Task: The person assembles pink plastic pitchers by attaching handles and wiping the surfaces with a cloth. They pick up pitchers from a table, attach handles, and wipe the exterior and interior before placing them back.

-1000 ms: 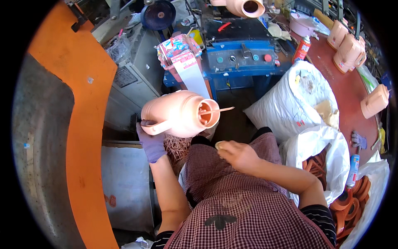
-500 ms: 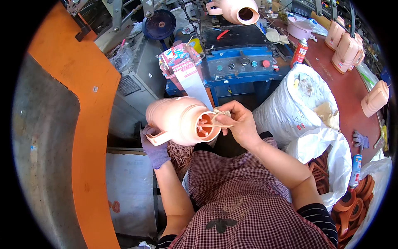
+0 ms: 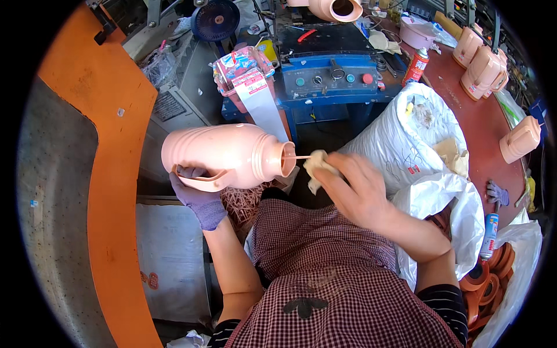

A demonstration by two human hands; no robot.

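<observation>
A pink plastic thermos jug shell (image 3: pixel 217 148) lies sideways in front of me, its mouth to the right. My left hand (image 3: pixel 202 200), in a purple glove, is closed round its handle side and holds it up. My right hand (image 3: pixel 360 188), bare and slightly blurred, has its fingers closed on a crumpled cream cloth (image 3: pixel 318 168) just right of the mouth. A thin pink plastic strip (image 3: pixel 301 157) reaches from inside the mouth to the cloth. Its far end inside the jug is hidden. Below the jug shows a heap of thin pink plastic scraps (image 3: pixel 241 203).
Ahead stands a blue machine panel (image 3: pixel 328 81) with buttons, another pink jug shell (image 3: pixel 336 9) above it. A white sack (image 3: pixel 377 139) and an open bag of brown-red parts (image 3: pixel 493 284) stand right. Several jugs occupy the red table (image 3: pixel 449 95). An orange machine frame (image 3: pixel 113 174) rises left.
The jug has shifted left and turned, its mouth now facing right. My right hand has drawn away from the mouth, and the strip now stretches out of it toward the cloth.
</observation>
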